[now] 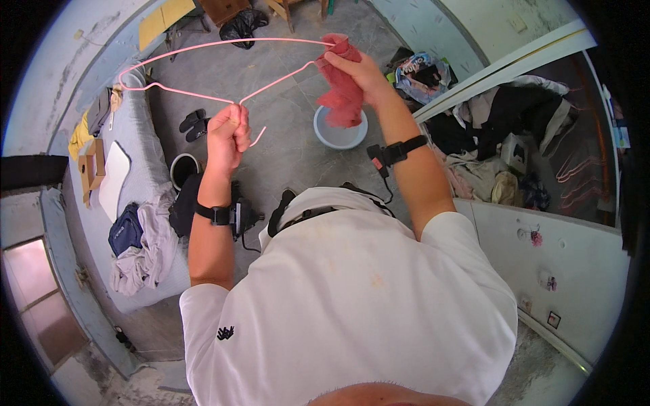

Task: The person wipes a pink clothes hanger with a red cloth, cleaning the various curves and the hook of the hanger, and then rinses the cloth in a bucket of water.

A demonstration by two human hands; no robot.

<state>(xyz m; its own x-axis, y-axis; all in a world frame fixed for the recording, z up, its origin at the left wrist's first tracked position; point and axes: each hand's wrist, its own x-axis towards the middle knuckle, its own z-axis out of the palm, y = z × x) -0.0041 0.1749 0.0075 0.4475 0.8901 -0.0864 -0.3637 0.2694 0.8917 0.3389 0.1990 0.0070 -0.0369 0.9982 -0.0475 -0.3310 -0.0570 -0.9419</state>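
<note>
A pink clothes hanger is held up in front of me, its long bar away from my body. My left hand is closed around its neck, and the hook's tip sticks out to the right of the fist. With my right hand I grip a red cloth at the hanger's right end. The cloth covers that end and its lower part hangs loose. Whether it is a rag or a garment I cannot tell. Below the cloth, a light blue plastic basin stands on the floor.
A bed on the left bears a cardboard box, a white board and clothing. Black slippers and a bucket stand beside it. At right, an open wardrobe holds piled clothes and hangers; a stuffed plastic bag sits nearby.
</note>
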